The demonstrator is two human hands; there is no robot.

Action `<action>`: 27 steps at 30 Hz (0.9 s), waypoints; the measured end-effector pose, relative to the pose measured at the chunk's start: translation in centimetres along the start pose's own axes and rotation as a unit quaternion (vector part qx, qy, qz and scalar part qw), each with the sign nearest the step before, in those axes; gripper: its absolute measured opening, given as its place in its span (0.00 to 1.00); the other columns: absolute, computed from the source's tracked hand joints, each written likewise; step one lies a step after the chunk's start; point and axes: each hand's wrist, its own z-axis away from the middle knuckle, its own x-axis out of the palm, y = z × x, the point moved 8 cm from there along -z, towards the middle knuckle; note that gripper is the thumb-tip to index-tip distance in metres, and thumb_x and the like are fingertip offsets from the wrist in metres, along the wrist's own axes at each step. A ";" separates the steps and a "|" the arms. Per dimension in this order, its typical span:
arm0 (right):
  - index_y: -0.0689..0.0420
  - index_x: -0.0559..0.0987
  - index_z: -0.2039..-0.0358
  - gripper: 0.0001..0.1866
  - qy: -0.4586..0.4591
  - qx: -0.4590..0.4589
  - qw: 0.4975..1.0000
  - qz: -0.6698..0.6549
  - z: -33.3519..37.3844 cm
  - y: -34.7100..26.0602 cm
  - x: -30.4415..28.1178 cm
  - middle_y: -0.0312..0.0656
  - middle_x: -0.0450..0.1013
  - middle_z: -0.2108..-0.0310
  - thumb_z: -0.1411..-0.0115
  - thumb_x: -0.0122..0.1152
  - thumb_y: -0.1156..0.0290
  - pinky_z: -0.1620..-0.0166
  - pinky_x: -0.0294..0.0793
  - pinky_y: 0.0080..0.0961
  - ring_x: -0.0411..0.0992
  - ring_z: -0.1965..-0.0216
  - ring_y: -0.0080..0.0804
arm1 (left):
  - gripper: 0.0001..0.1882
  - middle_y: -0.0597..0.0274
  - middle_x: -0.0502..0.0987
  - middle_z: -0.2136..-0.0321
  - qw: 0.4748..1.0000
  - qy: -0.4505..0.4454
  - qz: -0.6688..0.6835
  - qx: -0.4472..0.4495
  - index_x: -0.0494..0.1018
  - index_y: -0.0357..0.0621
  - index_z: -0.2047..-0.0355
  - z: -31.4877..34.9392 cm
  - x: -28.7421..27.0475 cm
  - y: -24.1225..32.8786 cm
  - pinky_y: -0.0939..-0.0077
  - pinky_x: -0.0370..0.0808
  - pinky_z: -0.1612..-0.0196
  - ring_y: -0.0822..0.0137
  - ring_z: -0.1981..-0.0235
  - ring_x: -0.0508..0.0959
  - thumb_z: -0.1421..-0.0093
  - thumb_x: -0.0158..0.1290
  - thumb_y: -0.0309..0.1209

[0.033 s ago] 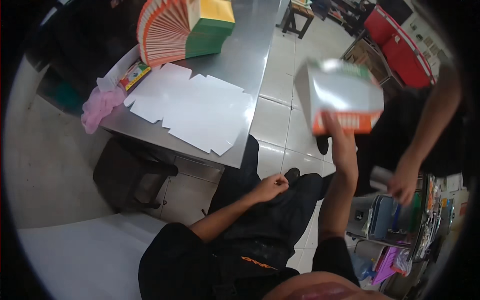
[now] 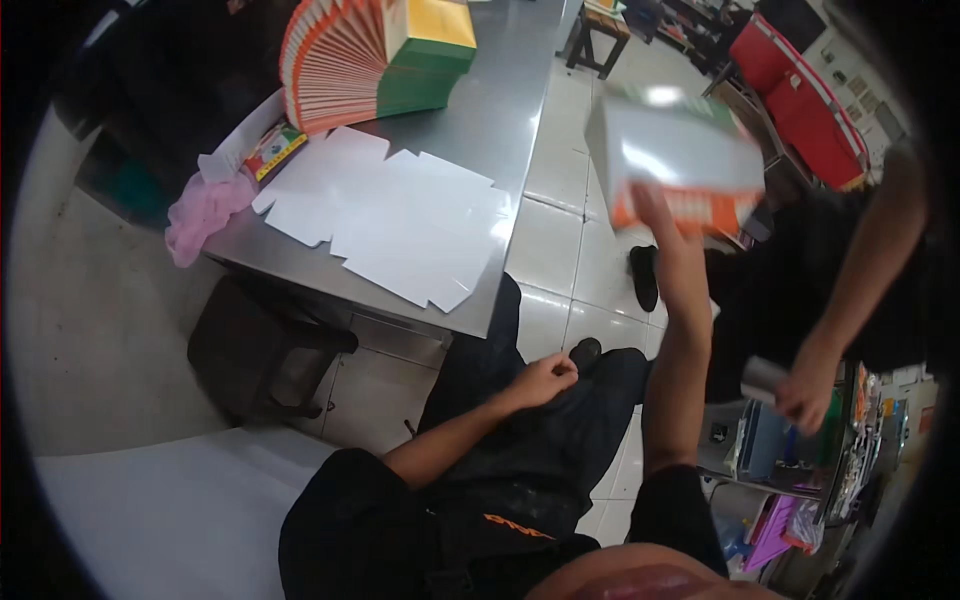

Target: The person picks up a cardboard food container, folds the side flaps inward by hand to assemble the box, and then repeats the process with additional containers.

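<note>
Raised out in front on the right, my right hand point(image 2: 655, 212) grips a carton point(image 2: 685, 165) by its near edge. That carton has a glossy white-silver face with orange and green edges, and it is smeared by motion. My left hand point(image 2: 546, 380) rests over my lap, fingers loosely curled, and nothing shows in it. On the metal table point(image 2: 508, 110) to the left lies a flat white carton sheet point(image 2: 400, 215) with notched edges. Beyond it stands a fanned stack of orange, green and yellow cartons point(image 2: 380, 65).
A pink net cloth point(image 2: 208, 208) and a small yellow box point(image 2: 275, 152) lie at the table's left corner. Below is a dark stool point(image 2: 260, 345). Another person's hand point(image 2: 805, 395) holds a grey cylinder point(image 2: 763, 380) at the right, near shelves point(image 2: 775, 487).
My right hand and the carton have moved slightly up and away. My left hand stays over my lap. The other person's hand has shifted slightly downward.
</note>
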 end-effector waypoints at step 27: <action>0.55 0.55 0.42 0.37 0.046 -0.163 0.926 0.338 -18.8 -0.3 19.4 0.65 0.54 0.45 0.48 0.48 0.48 0.44 0.57 0.45 0.55 0.44 0.61 | 0.13 0.58 0.78 0.72 0.996 -0.063 -0.045 -0.034 0.74 0.40 0.70 -1.2 -1.3 -5.9 0.73 0.72 0.64 0.65 0.69 0.77 0.49 0.53 0.37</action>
